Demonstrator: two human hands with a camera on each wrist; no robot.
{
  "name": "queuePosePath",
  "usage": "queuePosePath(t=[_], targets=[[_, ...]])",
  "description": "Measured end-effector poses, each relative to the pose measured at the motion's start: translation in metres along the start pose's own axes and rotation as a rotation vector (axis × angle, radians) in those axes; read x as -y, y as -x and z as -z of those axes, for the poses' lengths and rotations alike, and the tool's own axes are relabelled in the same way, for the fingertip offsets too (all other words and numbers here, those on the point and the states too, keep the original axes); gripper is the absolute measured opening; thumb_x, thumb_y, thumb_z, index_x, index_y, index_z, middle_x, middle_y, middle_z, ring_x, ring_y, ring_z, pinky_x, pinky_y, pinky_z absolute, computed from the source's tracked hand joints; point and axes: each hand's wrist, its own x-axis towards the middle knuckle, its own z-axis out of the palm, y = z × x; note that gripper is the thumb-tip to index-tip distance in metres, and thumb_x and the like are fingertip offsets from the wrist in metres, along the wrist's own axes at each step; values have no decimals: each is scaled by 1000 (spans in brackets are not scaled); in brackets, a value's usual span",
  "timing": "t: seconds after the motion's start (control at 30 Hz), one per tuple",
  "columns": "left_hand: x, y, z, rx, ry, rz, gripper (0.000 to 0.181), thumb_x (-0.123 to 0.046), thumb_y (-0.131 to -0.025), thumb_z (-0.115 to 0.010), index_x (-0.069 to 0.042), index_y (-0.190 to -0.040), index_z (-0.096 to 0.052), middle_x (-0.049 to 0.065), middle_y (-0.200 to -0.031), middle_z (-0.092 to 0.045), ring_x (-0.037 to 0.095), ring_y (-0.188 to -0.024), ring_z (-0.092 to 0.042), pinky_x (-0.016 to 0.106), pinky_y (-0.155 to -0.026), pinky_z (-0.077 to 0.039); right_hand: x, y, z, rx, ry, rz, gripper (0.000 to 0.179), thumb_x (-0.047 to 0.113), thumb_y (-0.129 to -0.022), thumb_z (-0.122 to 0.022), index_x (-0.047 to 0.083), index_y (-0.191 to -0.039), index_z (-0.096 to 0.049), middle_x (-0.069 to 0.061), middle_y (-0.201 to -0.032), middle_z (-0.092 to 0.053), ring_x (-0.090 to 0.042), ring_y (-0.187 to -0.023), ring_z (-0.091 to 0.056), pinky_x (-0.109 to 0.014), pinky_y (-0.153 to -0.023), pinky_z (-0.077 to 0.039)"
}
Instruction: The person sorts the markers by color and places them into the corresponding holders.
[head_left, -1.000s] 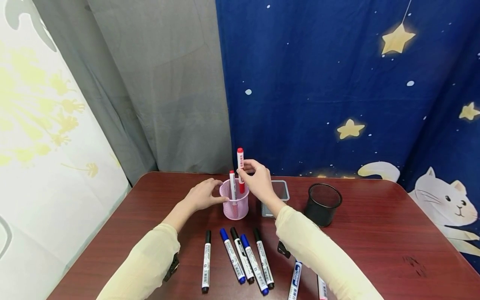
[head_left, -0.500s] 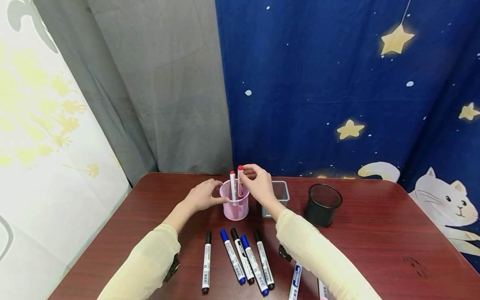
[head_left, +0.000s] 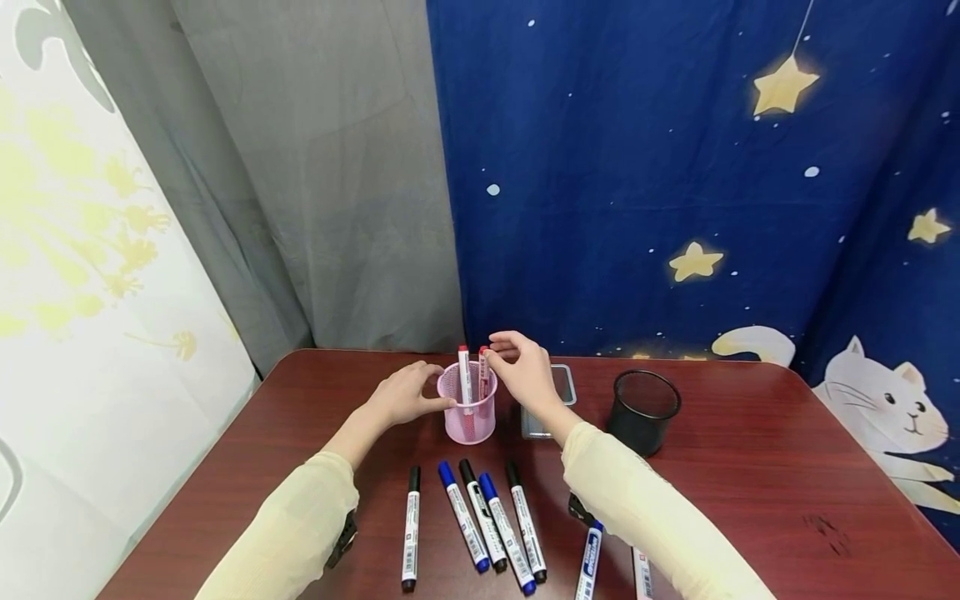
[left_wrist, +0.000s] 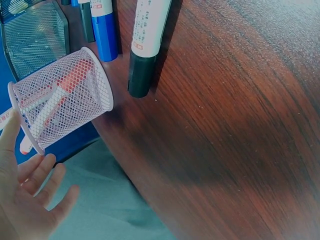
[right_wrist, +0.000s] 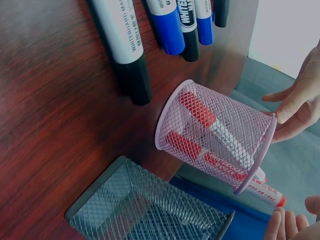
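Note:
A pink mesh pen cup [head_left: 471, 427] stands upright on the table, with two red-capped whiteboard markers inside, the left marker [head_left: 465, 379] and the right marker [right_wrist: 270, 192]. My left hand [head_left: 405, 393] holds the cup at its rim, thumb at the front and fingers on the far left side. Over the right edge of the cup, my right hand [head_left: 528, 377] has its fingers loosely parted close to the top of the right marker. In the right wrist view those fingertips [right_wrist: 277, 220] sit just apart from the marker's red end.
Several blue and black markers lie in front of the cup, among them a black marker [head_left: 411, 533] and a blue marker [head_left: 507, 533]. A rectangular mesh holder [right_wrist: 150, 205] stands right of the pink cup, a round black mesh cup [head_left: 637, 427] farther right. Curtains hang behind.
The right hand lowered the second red marker into the pink cup and let go of it; the marker now stands lower. The left hand has stayed at the rim.

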Motion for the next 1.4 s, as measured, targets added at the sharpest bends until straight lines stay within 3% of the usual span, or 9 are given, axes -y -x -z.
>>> queuePosePath(t=[0.27,0.5,0.83,1.13,1.4], targets=[[0,0,0,-9,4,2,60,-49,-71,-66,-6,-112,-57,6,-97,-56,21,-90,-53,39,-77,-43,1,3,13,22,18,46,22,13,-76,-69,8,-97,-65,-5,-86,-65,-9,-74,-60,-26,-67,-47],[2,0,0,4,-4,10,63,-51,-71,-65,-6,-114,-55,8,-101,-55,22,-94,-52,40,-80,-42,7,9,26,63,1,101,20,8,-76,-68,8,-96,-65,-2,-85,-64,-9,-73,-60,-32,-66,-49],[0,1,1,4,6,11,62,-51,-71,-65,-7,-114,-55,8,-102,-55,23,-95,-52,41,-80,-42,11,23,42,145,67,164,20,13,-77,-67,7,-96,-64,-2,-86,-64,-8,-74,-60,-25,-61,-48],[0,1,1,-1,11,8,62,-50,-71,-66,-7,-114,-56,7,-100,-55,22,-93,-52,40,-79,-42,12,40,55,212,80,210,19,12,-77,-68,11,-96,-64,-2,-88,-65,-5,-74,-59,-25,-58,-48],[1,0,-1,1,6,12,62,-51,-71,-65,-8,-114,-56,6,-100,-55,21,-94,-52,40,-80,-42,4,66,74,256,181,271,21,18,-78,-68,15,-99,-64,7,-93,-62,-5,-70,-55,-21,-56,-45]])
